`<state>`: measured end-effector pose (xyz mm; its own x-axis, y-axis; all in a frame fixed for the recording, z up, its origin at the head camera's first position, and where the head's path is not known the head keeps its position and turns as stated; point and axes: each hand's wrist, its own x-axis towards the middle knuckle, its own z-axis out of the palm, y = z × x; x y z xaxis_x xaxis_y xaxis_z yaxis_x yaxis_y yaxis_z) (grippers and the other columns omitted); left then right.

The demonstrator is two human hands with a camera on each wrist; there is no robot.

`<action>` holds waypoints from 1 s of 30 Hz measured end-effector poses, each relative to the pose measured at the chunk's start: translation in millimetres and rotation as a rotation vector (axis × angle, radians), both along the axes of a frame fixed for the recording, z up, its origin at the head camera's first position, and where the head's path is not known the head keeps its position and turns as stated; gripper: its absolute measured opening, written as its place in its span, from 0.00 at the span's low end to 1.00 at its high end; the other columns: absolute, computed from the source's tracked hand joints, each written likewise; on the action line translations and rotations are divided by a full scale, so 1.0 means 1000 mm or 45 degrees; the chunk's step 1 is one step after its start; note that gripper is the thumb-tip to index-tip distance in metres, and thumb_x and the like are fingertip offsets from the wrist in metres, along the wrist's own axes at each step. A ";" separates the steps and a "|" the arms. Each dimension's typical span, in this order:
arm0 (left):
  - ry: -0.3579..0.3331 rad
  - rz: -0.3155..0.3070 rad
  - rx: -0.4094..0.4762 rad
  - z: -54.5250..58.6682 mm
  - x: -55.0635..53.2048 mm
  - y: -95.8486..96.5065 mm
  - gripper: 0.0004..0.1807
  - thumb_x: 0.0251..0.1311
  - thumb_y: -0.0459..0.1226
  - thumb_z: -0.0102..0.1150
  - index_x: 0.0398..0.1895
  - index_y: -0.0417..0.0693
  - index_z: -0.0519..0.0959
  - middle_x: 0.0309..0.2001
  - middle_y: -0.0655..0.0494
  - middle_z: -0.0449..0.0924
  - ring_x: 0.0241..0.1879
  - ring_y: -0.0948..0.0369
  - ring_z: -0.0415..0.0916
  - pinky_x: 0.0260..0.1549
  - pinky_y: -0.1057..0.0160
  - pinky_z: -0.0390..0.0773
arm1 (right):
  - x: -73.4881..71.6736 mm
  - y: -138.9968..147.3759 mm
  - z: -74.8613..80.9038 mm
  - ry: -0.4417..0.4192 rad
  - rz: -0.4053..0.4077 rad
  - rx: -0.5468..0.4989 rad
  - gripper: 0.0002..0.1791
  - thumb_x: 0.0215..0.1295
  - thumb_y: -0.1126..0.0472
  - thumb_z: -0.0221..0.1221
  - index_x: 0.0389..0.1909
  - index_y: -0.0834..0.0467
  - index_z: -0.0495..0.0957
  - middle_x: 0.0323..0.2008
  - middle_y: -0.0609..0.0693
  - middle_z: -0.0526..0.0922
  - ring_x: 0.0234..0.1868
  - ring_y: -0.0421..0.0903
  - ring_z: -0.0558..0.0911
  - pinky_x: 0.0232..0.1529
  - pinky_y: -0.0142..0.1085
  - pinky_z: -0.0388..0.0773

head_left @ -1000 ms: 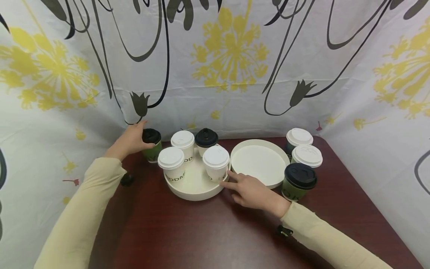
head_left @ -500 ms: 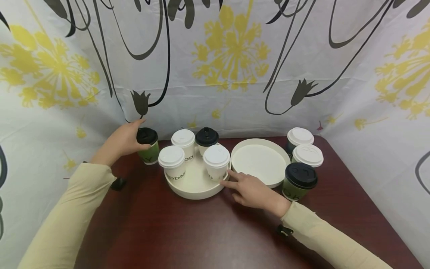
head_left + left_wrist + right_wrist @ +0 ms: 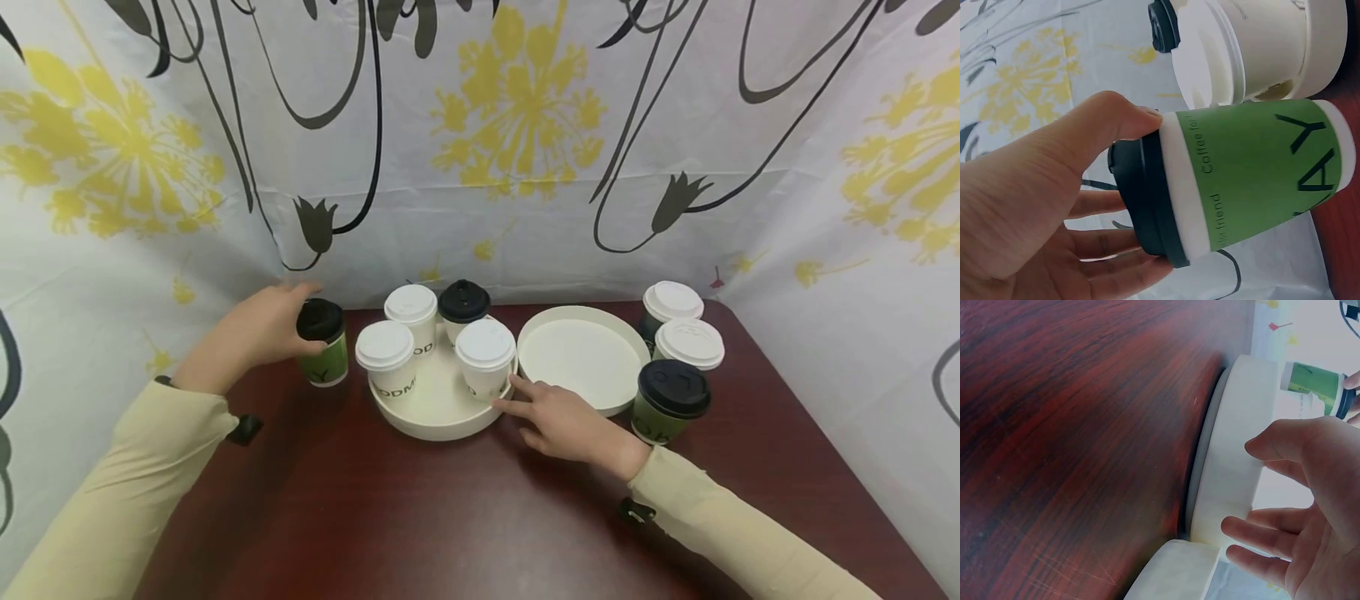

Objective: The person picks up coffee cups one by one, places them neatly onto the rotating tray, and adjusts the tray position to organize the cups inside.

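At the far left of the table, my left hand (image 3: 251, 337) holds a green paper coffee cup (image 3: 327, 362) by its black lid. In the left wrist view the thumb lies on the lid's rim and the fingers curl round its other side; the cup (image 3: 1260, 175) has dark lettering. Whether its base touches the table I cannot tell. My right hand (image 3: 566, 425) is beside a round white tray (image 3: 442, 432), fingers apart near its wall, holding nothing. Closest to those fingers is a white-lidded cup (image 3: 486, 354) on the tray. Other cups stand there too, one black-lidded (image 3: 463, 302).
A second round tray (image 3: 577, 358), with nothing on it, touches the first on its right. Beyond it stand two white-lidded cups (image 3: 686, 343) and a black-lidded green cup (image 3: 667, 404). A patterned cloth (image 3: 480, 167) hangs behind the dark red table (image 3: 450, 517).
My left hand and the green cup have shifted left and somewhat towards me, and the cup has turned so its lettering shows more. The right hand has stayed in place.
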<state>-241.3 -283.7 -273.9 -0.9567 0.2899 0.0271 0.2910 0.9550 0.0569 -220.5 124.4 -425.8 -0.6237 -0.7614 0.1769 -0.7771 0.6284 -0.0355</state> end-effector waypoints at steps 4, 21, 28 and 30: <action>-0.013 -0.026 -0.012 0.002 0.009 0.004 0.48 0.48 0.47 0.71 0.70 0.35 0.63 0.60 0.28 0.73 0.55 0.36 0.76 0.51 0.40 0.76 | 0.000 0.000 0.002 -0.003 -0.001 -0.002 0.33 0.59 0.57 0.64 0.68 0.46 0.73 0.69 0.65 0.69 0.50 0.57 0.84 0.46 0.49 0.82; -0.011 -0.093 -0.036 0.001 0.036 0.015 0.45 0.45 0.47 0.73 0.66 0.38 0.67 0.52 0.35 0.80 0.49 0.42 0.80 0.48 0.44 0.78 | 0.001 -0.001 0.001 -0.031 -0.006 -0.002 0.32 0.60 0.58 0.64 0.68 0.46 0.72 0.69 0.66 0.69 0.51 0.58 0.84 0.46 0.50 0.82; -0.003 -0.131 -0.050 0.001 0.045 0.021 0.44 0.44 0.49 0.73 0.65 0.39 0.69 0.53 0.38 0.80 0.50 0.44 0.80 0.49 0.45 0.78 | 0.001 -0.001 0.001 -0.010 -0.002 -0.008 0.32 0.60 0.57 0.64 0.68 0.46 0.72 0.69 0.65 0.69 0.49 0.57 0.84 0.45 0.50 0.82; -0.001 -0.146 -0.053 0.002 0.048 0.025 0.43 0.44 0.49 0.73 0.64 0.41 0.70 0.52 0.40 0.80 0.49 0.46 0.80 0.48 0.46 0.79 | 0.001 0.000 0.001 -0.010 -0.004 -0.010 0.32 0.60 0.57 0.64 0.68 0.46 0.72 0.69 0.65 0.69 0.49 0.57 0.84 0.44 0.50 0.82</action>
<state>-193.2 -259.1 -271.9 -0.9173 0.3980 0.0118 0.3981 0.9172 0.0182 -219.5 124.1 -425.2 -0.6276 -0.7580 0.1779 -0.7748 0.6305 -0.0468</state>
